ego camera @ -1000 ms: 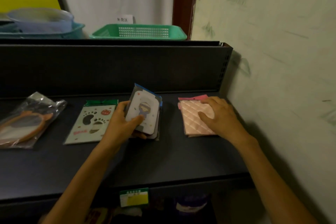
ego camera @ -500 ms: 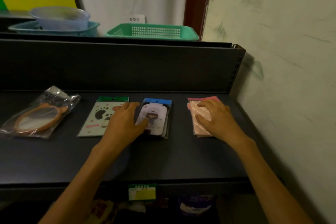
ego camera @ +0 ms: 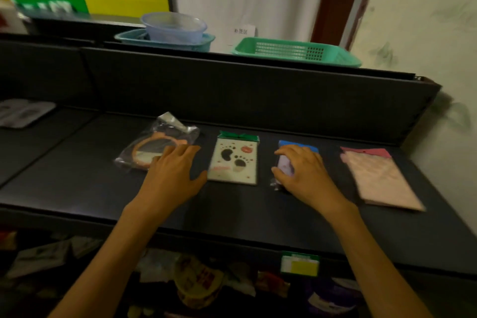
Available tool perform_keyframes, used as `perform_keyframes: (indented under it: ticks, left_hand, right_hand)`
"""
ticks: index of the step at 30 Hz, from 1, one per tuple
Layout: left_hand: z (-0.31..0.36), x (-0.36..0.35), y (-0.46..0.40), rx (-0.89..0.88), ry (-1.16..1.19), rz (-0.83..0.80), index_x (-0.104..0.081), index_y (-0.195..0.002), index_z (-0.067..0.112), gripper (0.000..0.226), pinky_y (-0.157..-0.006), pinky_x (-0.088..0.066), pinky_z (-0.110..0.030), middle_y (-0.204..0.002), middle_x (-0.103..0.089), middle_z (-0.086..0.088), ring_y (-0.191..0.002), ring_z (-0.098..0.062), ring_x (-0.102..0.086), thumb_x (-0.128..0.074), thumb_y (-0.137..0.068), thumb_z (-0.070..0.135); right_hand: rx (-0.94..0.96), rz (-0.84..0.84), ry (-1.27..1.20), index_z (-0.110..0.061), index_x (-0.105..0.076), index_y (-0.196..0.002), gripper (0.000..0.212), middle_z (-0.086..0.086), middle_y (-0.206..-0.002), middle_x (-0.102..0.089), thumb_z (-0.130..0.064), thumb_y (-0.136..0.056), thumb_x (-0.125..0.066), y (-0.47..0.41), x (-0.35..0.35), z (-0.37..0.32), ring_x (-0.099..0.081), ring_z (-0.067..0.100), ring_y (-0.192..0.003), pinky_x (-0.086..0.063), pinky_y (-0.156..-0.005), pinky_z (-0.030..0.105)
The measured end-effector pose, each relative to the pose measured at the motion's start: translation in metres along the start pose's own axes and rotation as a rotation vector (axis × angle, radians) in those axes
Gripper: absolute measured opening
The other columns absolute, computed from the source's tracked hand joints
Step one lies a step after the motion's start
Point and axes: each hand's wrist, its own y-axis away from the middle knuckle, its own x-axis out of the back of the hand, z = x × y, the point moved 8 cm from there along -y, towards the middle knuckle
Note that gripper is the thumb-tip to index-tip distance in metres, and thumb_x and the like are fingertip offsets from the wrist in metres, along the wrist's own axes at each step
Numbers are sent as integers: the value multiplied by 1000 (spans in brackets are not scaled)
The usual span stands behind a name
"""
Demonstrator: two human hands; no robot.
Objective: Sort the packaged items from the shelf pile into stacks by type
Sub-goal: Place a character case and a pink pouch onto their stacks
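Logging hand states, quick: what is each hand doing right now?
Left hand: open, straight fingers resting on the bagged mirror.
Right hand: fingers curled on the blue-topped packet stack.

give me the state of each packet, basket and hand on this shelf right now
left hand: open, fingers resting on the clear bag
right hand: fingers curled over the blue-topped packet
clear bag with orange round mirror: flat, crinkled
green-topped paw-print packet: flat, untouched
blue-topped packet: flat, mostly covered
pink quilted packets: stacked, untouched
green plastic basket: upright; contents not visible
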Motion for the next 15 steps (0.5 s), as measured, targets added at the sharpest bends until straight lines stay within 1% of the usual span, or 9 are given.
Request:
perform_keyframes:
  ticks: [2, 4, 6, 11, 15]
  left_hand:
    - [-36, 16, 16, 0, -18, 31, -39, -141, 21, 68, -103, -35, -49, -144, -42, -6, -132, -30, -33, -63, -82, 45]
    - [-78, 30, 34, 32, -48, 26, -42, -136, 22, 63, -98, -36, -47, -142, -43, -4, -129, -29, -35, -61, -82, 47]
    - [-120, 41, 51, 52, -63, 33, -42, -135, 22, 60, -94, -37, -44, -139, -45, -2, -126, -28, -36, -59, -83, 48]
    - [-219, 64, 87, 116, -49, 23, -33, -143, 22, 66, -100, -35, -45, -144, -39, 0, -131, -26, -32, -55, -87, 49]
    - [-290, 82, 104, 159, -56, 14, -31, -144, 23, 66, -99, -37, -43, -144, -39, 1, -130, -26, -32, -53, -88, 50]
  right_hand:
    - [46, 0, 5, -21, -50, -130, 46, -1, -136, -49, -40, -89, -57, -8, -18, -46, -40, 19, -127, -25, -104, 32]
    - [92, 6, 6, -20, -51, -128, 44, 0, -132, -51, -38, -88, -58, -15, -39, -97, -42, 21, -123, -26, -100, 31]
    - [124, -18, -21, -22, -50, -128, 44, 0, -132, -51, -39, -88, -58, -19, -63, -148, -41, 21, -124, -25, -101, 31]
    - [183, -29, -19, -21, -55, -122, 42, 2, -127, -56, -38, -85, -63, -34, -108, -253, -45, 21, -119, -29, -97, 33]
    - [242, -67, -44, -22, -54, -124, 42, 0, -128, -55, -39, -86, -60, -58, -140, -323, -46, 19, -121, -31, -101, 34]
